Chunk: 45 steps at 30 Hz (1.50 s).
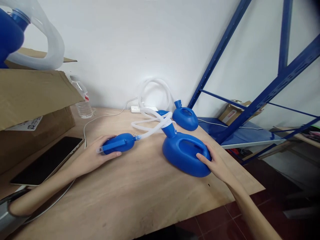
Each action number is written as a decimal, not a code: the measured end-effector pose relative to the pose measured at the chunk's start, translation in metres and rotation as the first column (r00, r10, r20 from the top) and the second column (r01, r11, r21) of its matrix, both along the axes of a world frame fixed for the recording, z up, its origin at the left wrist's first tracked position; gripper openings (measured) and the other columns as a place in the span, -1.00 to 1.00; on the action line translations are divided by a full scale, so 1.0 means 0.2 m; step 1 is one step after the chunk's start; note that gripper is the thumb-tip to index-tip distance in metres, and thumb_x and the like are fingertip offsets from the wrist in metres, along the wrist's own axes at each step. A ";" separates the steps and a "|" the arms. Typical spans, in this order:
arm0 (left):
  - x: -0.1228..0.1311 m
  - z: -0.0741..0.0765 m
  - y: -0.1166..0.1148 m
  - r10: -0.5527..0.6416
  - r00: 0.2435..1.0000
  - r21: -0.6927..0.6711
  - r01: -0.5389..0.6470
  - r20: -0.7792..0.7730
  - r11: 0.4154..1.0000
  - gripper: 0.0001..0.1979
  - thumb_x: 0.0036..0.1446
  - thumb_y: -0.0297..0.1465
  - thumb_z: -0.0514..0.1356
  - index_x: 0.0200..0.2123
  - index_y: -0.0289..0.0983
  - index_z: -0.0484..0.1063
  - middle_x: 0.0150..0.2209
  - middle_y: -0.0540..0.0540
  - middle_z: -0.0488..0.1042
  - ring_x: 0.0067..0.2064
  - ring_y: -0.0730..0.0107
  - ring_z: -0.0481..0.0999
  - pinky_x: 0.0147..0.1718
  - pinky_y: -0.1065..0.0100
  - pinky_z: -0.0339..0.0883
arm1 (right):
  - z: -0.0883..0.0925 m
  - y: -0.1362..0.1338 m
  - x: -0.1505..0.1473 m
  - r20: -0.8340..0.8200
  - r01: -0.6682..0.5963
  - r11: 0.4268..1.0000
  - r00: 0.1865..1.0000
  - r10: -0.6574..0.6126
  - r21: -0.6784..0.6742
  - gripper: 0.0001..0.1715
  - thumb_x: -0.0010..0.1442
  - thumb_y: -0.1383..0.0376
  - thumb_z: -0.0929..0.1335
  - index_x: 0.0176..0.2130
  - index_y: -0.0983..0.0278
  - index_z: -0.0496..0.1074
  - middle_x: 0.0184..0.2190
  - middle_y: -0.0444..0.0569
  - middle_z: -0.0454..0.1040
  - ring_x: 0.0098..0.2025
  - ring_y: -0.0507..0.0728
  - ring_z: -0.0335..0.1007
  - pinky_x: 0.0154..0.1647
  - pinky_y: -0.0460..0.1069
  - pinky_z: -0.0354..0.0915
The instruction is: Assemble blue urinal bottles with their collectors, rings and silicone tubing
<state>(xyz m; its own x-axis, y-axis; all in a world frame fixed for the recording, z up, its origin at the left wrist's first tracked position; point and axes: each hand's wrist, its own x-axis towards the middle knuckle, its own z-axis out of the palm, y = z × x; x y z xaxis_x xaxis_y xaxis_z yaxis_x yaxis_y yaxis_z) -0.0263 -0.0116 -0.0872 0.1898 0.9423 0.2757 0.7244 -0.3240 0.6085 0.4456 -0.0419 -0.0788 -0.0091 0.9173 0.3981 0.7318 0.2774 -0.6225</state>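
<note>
Urinal bottle [178,161] rests on the surface [125,200], right hand [216,164] gripping its rear; left hand [96,155] clasps the blue receiver [126,141]. Seemingly both are being positioned; moving them would call for slack hose [153,131].

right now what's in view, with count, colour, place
table: 1, tan, centre
wall: 1, white, back
floor: 1, dark red, lower right
shelf: 1, blue, right
jugs: 3, blue, mid-table, rear, top left
bulb: 1, blue, mid-table
hoses: 2+, whitish, mid-table, top left
part: 1, blue, behind hoses
carton: 1, brown, left
bottle: 1, clear, by carton
device: 1, black, by carton
power strip: 1, white, by wall
cables: count unclear, white, table, shelf
box: 1, brown, on shelf
left grip: 1, on bulb
right grip: 1, on front jug
</note>
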 end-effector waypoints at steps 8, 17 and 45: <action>0.27 0.11 0.06 -0.294 0.939 0.054 0.289 0.179 0.956 -0.45 0.16 -0.10 0.35 0.19 -0.08 0.46 0.24 -0.19 0.43 0.22 -0.07 0.49 -0.06 0.08 0.63 | 0.16 -0.02 -0.16 0.313 -0.053 0.993 0.950 0.016 0.110 0.26 0.22 -0.15 0.47 0.54 0.15 -0.22 0.39 0.30 0.25 0.41 0.50 0.24 0.35 0.47 0.26; 0.65 0.21 0.17 -0.301 0.794 0.093 0.299 0.528 0.950 -0.32 0.02 -0.15 0.48 0.17 -0.20 0.40 0.23 -0.23 0.44 0.13 0.04 0.56 0.08 -0.03 0.58 | 0.32 0.18 -0.22 0.679 -0.285 0.957 0.714 0.168 0.063 -0.28 0.44 0.09 0.33 0.47 0.13 0.15 0.29 0.15 0.45 0.31 0.40 0.38 0.33 0.35 0.30; 0.84 -0.01 0.93 -0.295 0.734 0.240 0.528 -0.612 0.815 -0.62 0.31 -0.38 0.15 0.18 -0.17 0.47 0.20 -0.21 0.51 0.13 0.05 0.56 0.07 0.12 0.47 | 0.18 0.02 0.66 0.287 0.111 0.988 0.948 -0.137 0.106 -0.61 0.27 -0.09 0.41 -0.12 0.11 0.49 -0.20 0.04 0.62 -0.21 0.29 0.59 -0.09 0.14 0.53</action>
<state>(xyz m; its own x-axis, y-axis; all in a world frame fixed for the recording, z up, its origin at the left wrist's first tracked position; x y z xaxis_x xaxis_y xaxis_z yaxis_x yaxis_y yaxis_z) 0.1408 0.1751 -0.0885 0.7546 0.5742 0.3177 0.6209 -0.7814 -0.0625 0.5784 -0.0370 -0.0430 -0.0251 0.8805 0.4734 0.9101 0.2161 -0.3537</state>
